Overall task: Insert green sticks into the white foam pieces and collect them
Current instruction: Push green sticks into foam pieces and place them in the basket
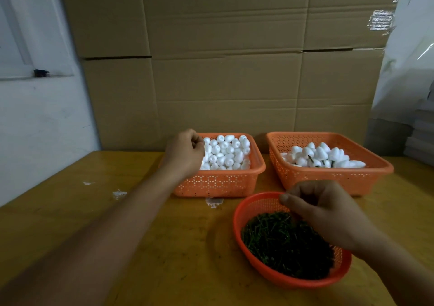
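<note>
You are reaching for one foam piece and one stick at the same time.

Your left hand [185, 152] is curling its fingers into the foam pieces [225, 152] in the left basket [218, 183]; whether it is gripping one yet, I cannot tell. Your right hand [326, 214] is pinching down with curled fingers into the sticks [281, 242] in the round basket [244, 212], apparently closing on one. Try taking a single stick by its end and aiming it at the piece's centre, pushing straight. Finished pieces [321, 156] are piling in the right basket [328, 179].
</note>
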A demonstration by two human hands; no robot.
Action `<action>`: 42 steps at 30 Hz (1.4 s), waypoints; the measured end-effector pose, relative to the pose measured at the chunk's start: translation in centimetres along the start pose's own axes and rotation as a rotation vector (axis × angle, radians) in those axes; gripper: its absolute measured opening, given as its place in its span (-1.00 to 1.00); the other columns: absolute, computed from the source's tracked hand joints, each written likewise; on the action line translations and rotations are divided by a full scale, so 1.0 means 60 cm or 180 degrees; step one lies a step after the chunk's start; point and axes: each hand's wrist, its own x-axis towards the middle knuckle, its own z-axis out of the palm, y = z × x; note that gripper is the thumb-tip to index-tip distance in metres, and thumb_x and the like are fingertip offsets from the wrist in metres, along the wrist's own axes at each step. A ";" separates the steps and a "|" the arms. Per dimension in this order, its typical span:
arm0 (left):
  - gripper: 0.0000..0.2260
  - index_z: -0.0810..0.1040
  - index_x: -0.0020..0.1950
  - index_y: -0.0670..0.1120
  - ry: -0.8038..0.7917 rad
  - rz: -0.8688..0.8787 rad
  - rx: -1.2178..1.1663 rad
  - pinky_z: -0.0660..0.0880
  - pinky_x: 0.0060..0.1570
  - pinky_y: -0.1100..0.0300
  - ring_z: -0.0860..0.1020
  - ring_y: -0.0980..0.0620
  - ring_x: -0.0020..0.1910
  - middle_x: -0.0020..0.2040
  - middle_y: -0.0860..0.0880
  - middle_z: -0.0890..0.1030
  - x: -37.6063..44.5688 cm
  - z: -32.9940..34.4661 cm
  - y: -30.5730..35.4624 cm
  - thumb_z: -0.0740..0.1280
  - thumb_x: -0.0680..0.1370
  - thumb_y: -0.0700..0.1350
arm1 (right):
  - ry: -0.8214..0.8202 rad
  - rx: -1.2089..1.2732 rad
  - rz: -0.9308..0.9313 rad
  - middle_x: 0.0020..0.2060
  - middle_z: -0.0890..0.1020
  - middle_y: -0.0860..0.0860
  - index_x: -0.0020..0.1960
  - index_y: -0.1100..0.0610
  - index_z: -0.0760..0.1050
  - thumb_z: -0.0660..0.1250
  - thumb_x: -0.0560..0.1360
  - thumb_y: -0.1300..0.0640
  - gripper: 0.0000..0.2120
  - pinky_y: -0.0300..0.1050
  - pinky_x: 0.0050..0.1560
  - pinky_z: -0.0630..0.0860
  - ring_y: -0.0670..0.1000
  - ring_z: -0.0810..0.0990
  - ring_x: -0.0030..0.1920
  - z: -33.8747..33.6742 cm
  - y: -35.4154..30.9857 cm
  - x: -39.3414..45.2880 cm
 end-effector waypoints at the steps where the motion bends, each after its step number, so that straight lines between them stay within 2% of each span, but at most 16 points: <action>1: -0.79 0.49 -0.19 0.00 -0.0161 -0.0086 0.0223 0.61 -0.05 -0.06 0.65 -0.15 -0.12 -0.10 -0.11 0.68 0.021 -0.005 -0.002 0.25 0.59 -0.24 | -0.0062 -0.0031 -0.0059 -0.45 0.60 0.12 -0.26 0.09 0.63 0.40 0.54 0.05 -0.78 -0.21 -0.51 0.33 -0.04 0.42 -0.53 0.002 0.003 -0.003; 4: -0.74 0.57 -0.16 -0.08 -0.0814 -0.0277 0.0941 0.62 -0.04 -0.05 0.64 -0.19 -0.09 -0.10 -0.14 0.64 0.070 -0.012 -0.005 0.19 0.55 -0.38 | -0.0126 -0.0109 -0.0218 -0.44 0.61 0.13 -0.22 0.05 0.65 0.40 0.54 0.06 -0.82 -0.21 -0.52 0.34 -0.06 0.43 -0.54 0.004 0.009 -0.005; 6: -0.79 0.61 -0.04 -0.19 -0.1301 -0.0347 0.1549 0.61 -0.09 0.00 0.63 -0.16 -0.14 -0.10 -0.17 0.63 0.093 -0.009 -0.007 0.20 0.56 -0.38 | -0.0114 -0.0143 -0.0263 -0.42 0.63 0.10 -0.21 0.03 0.65 0.40 0.55 0.07 -0.83 -0.24 -0.51 0.35 -0.09 0.45 -0.53 0.003 0.011 -0.005; 9: -0.95 0.57 0.03 -0.17 -0.2015 -0.0481 0.2382 0.63 -0.19 0.04 0.65 -0.10 -0.22 -0.03 -0.17 0.66 0.111 0.000 -0.008 0.34 0.59 -0.23 | -0.0048 -0.0240 -0.0337 -0.39 0.66 0.07 -0.21 -0.04 0.66 0.41 0.54 0.06 -0.85 -0.25 -0.51 0.37 -0.10 0.49 -0.52 0.000 0.012 -0.006; 11: -0.86 0.57 -0.02 -0.14 -0.2292 -0.0456 0.2924 0.55 -0.27 0.14 0.60 -0.01 -0.32 -0.10 -0.10 0.65 0.118 0.010 -0.008 0.42 0.57 -0.08 | -0.0004 -0.0310 -0.0392 -0.38 0.67 0.06 -0.20 -0.07 0.66 0.41 0.54 0.05 -0.86 -0.20 -0.49 0.40 -0.07 0.52 -0.51 -0.001 0.012 -0.006; 14: -0.81 0.53 0.01 -0.14 -0.2320 -0.0306 0.3561 0.54 -0.14 0.13 0.56 0.01 -0.27 -0.16 -0.04 0.59 0.123 0.026 -0.016 0.43 0.55 -0.04 | 0.0003 -0.0495 -0.0510 -0.37 0.67 0.00 -0.18 -0.06 0.66 0.43 0.54 0.08 -0.87 -0.24 -0.48 0.43 -0.07 0.57 -0.47 -0.002 0.012 -0.007; 18: -0.55 0.40 0.39 -0.19 -0.2271 -0.0203 0.3745 0.48 0.11 0.10 0.51 -0.10 0.22 0.33 -0.13 0.49 0.126 0.045 -0.037 0.40 0.57 -0.04 | -0.0004 -0.0571 -0.0522 -0.37 0.68 -0.04 -0.19 -0.07 0.65 0.43 0.53 0.09 -0.86 -0.34 -0.48 0.39 -0.10 0.57 -0.47 -0.005 0.015 -0.007; 21: -0.49 0.34 0.48 -0.19 -0.2239 -0.0193 0.3698 0.39 0.27 0.09 0.40 -0.13 0.41 0.43 -0.14 0.43 0.130 0.054 -0.047 0.35 0.60 -0.01 | -0.0009 -0.0562 -0.0528 -0.36 0.67 0.00 -0.18 -0.08 0.66 0.43 0.53 0.07 -0.88 -0.31 -0.50 0.40 -0.07 0.55 -0.49 -0.004 0.018 -0.007; 24: -0.44 0.33 0.50 -0.19 -0.2201 -0.0188 0.3602 0.37 0.30 0.10 0.39 -0.13 0.43 0.44 -0.14 0.42 0.138 0.060 -0.059 0.36 0.59 0.04 | -0.0012 -0.0616 -0.0567 -0.37 0.67 0.00 -0.17 -0.08 0.66 0.42 0.52 0.02 -0.90 -0.20 -0.50 0.44 -0.03 0.57 -0.47 -0.002 0.019 -0.008; 27: -0.23 0.13 0.60 -0.12 -0.2084 -0.0179 0.3526 0.36 0.37 0.06 0.21 -0.11 0.55 0.57 -0.11 0.21 0.138 0.061 -0.061 0.43 0.52 0.06 | -0.0033 -0.0683 -0.0598 -0.38 0.67 -0.01 -0.16 -0.08 0.66 0.40 0.51 -0.01 -0.90 0.02 -0.42 0.54 0.01 0.59 -0.44 0.000 0.019 -0.009; 29: -0.29 0.19 0.57 -0.13 -0.2084 -0.0201 0.3529 0.44 0.28 0.09 0.32 -0.09 0.48 0.52 -0.10 0.29 0.138 0.059 -0.057 0.44 0.52 0.01 | -0.0043 -0.0731 -0.0606 -0.38 0.67 -0.01 -0.16 -0.09 0.66 0.40 0.52 -0.02 -0.90 0.06 -0.40 0.54 0.00 0.59 -0.44 0.000 0.021 -0.010; 31: -0.45 0.34 0.46 -0.14 -0.2165 -0.0305 0.3438 0.51 -0.04 0.15 0.53 -0.05 0.20 0.27 -0.09 0.49 0.138 0.056 -0.049 0.43 0.52 -0.10 | -0.0059 -0.0758 -0.0633 -0.37 0.67 -0.03 -0.15 -0.10 0.65 0.38 0.51 -0.06 -0.89 0.05 -0.40 0.54 -0.01 0.59 -0.44 -0.001 0.022 -0.010; 34: -0.65 0.44 0.20 -0.17 -0.2148 -0.0369 0.3189 0.49 -0.31 0.18 0.54 0.05 -0.22 -0.12 -0.03 0.53 0.137 0.052 -0.038 0.43 0.48 -0.13 | -0.0095 -0.0772 -0.0645 -0.35 0.67 -0.05 -0.14 -0.13 0.64 0.37 0.51 -0.07 -0.90 -0.09 -0.46 0.53 -0.02 0.59 -0.44 -0.005 0.023 -0.010; 36: -0.77 0.46 0.09 -0.17 -0.1920 -0.0376 0.2966 0.48 -0.34 0.19 0.56 0.02 -0.25 -0.17 -0.06 0.55 0.135 0.054 -0.037 0.38 0.48 -0.17 | -0.0105 -0.0784 -0.0653 -0.35 0.67 -0.05 -0.15 -0.14 0.64 0.37 0.51 -0.05 -0.90 -0.18 -0.50 0.47 -0.02 0.58 -0.46 -0.007 0.024 -0.009; 39: -0.96 0.54 -0.11 -0.11 -0.1235 -0.0229 0.2252 0.48 -0.25 0.12 0.59 -0.04 -0.16 -0.14 -0.06 0.60 0.131 0.056 -0.040 0.31 0.50 -0.17 | -0.0088 -0.0789 -0.0641 -0.35 0.67 -0.03 -0.15 -0.13 0.64 0.40 0.53 0.00 -0.90 -0.11 -0.48 0.48 -0.01 0.57 -0.46 -0.007 0.027 -0.008; 42: -0.84 0.50 -0.22 -0.10 -0.0732 -0.0127 0.1873 0.53 -0.18 0.07 0.61 -0.12 -0.10 -0.12 -0.09 0.60 0.132 0.050 -0.039 0.29 0.56 -0.15 | -0.0061 -0.0822 -0.0661 -0.36 0.67 -0.06 -0.15 -0.13 0.64 0.42 0.53 0.03 -0.89 -0.13 -0.47 0.49 -0.03 0.59 -0.45 -0.006 0.030 -0.007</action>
